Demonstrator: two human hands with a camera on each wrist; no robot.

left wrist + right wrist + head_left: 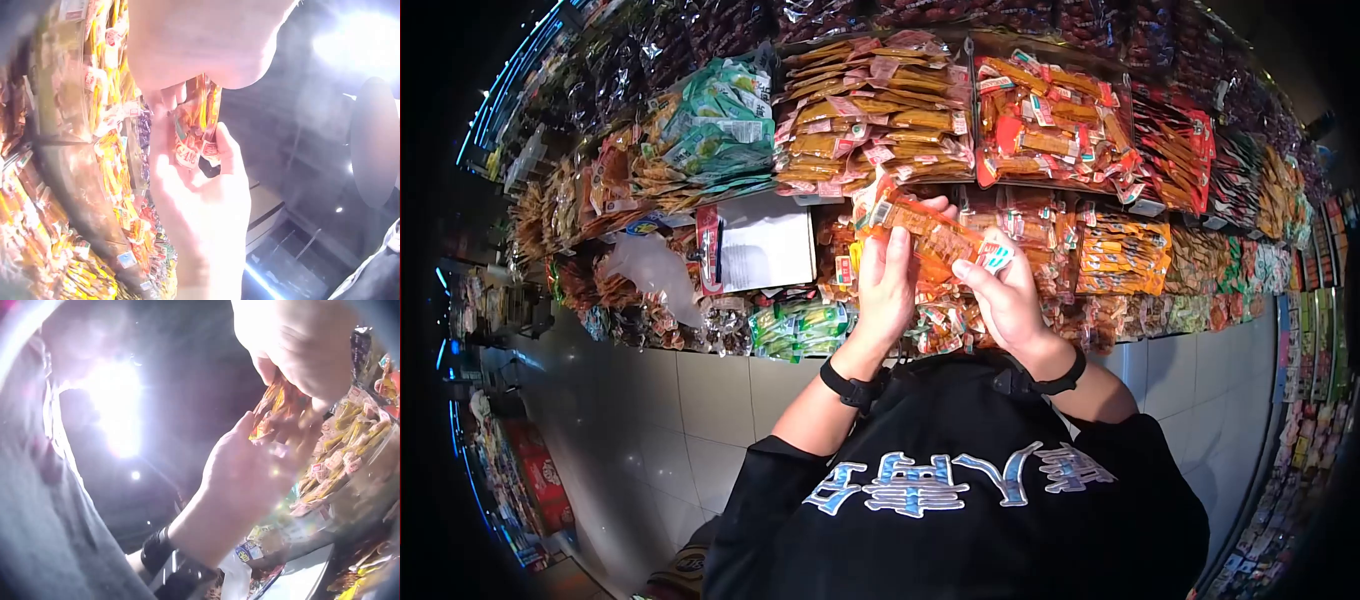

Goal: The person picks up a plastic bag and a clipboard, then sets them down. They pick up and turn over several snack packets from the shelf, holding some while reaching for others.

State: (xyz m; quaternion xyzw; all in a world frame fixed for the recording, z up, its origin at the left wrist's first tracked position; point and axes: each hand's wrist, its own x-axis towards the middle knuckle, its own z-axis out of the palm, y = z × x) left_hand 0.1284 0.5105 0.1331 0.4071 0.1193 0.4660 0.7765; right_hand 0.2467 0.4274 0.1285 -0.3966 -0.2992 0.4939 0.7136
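Observation:
An orange-red snack packet (935,232) is held between both hands in front of the shelves, slanting down to the right in the head view. The left hand (889,285) pinches its left part, thumb on top. At its lower right end, the right hand (1008,300) grips it with the thumb over the wrapper. In the left wrist view the packet (199,119) spans between the left hand (206,40) and the right hand (209,194). The right wrist view shows the packet (272,412) between the right hand (300,350) and the left hand (240,472).
Bins of packed snacks stand behind: green packets (725,115), yellow-brown packets (870,115) and red-orange packets (1055,125). Below them are a white card (766,243), a clear plastic bag (652,275) and orange packets (1122,257). Tiled floor (715,400) shows beside the person.

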